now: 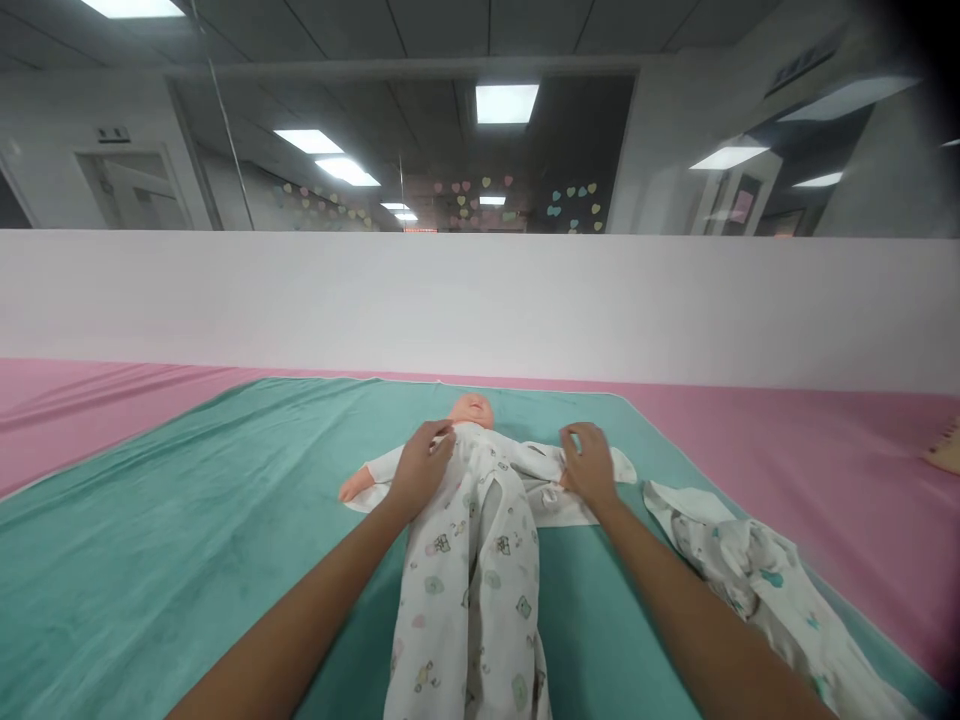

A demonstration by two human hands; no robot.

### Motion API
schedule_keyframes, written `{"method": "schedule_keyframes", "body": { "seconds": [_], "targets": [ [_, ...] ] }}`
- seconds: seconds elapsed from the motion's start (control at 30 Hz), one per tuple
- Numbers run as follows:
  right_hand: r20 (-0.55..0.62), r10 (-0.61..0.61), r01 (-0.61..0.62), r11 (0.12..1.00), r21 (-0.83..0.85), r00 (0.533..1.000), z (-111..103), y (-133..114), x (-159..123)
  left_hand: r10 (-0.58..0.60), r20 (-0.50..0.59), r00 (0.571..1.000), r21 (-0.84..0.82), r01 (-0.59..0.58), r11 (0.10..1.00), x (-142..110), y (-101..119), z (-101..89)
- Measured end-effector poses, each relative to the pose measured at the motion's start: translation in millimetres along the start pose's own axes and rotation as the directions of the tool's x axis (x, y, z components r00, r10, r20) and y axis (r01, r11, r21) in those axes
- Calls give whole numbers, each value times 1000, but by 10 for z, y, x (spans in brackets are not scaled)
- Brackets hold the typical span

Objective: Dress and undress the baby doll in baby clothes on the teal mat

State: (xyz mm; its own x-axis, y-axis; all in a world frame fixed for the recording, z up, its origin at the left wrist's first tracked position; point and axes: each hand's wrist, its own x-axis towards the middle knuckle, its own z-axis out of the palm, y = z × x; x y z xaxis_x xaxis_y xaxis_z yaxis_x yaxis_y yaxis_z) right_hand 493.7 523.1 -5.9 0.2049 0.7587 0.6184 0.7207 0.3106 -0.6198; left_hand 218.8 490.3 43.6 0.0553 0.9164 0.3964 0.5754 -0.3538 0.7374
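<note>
A baby doll [472,409] lies on its back, head away from me. White printed baby clothes [469,570] cover its chest and legs, and white cloth spreads under both its arms. At the chest near the collar, my left hand [426,465] has its fingertips curled closed on the edge of the clothes. My right hand [589,465] is over the doll's arm on the right, beside its small hand [564,481]. Its fingers are loosely bent, with a gap to the thumb and nothing visible between them. The doll's other hand [355,485] sticks out of its sleeve.
A green sheet [187,520] lies under the doll, over a pink cover [787,430]. To the right is a crumpled white printed garment [765,580]. A beige object [946,447] shows at the right edge. A low white wall [480,300] stands behind, below glass.
</note>
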Motion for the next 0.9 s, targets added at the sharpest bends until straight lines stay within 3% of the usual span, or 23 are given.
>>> {"method": "schedule_keyframes", "body": {
  "seconds": [0.1,0.23,0.37,0.53,0.67,0.77,0.9],
  "targets": [
    [215,-65,-9,945,328,974,239,-437,-222,-92,11,996,-127,93,988,-87,-277,-65],
    [366,-76,-114,875,470,928,449,-642,-381,-89,110,990,-128,103,986,-81,-367,-103],
    [450,-58,-195,848,494,891,470,-574,-369,-92,236,967,-76,113,991,-71,-329,-231],
    [509,-112,-168,865,472,854,375,-607,-340,-77,385,919,-16,90,996,-67,-307,-365],
    [561,-154,-171,858,484,814,250,-665,-362,-11,378,926,43,-5,999,-119,-235,-377],
    [607,-114,-207,877,433,787,138,-640,-406,41,346,937,19,-50,999,-229,-172,-373],
    [713,-80,-213,926,312,697,28,-548,-515,64,305,950,33,-78,996,-381,-205,-400]
  ]
}}
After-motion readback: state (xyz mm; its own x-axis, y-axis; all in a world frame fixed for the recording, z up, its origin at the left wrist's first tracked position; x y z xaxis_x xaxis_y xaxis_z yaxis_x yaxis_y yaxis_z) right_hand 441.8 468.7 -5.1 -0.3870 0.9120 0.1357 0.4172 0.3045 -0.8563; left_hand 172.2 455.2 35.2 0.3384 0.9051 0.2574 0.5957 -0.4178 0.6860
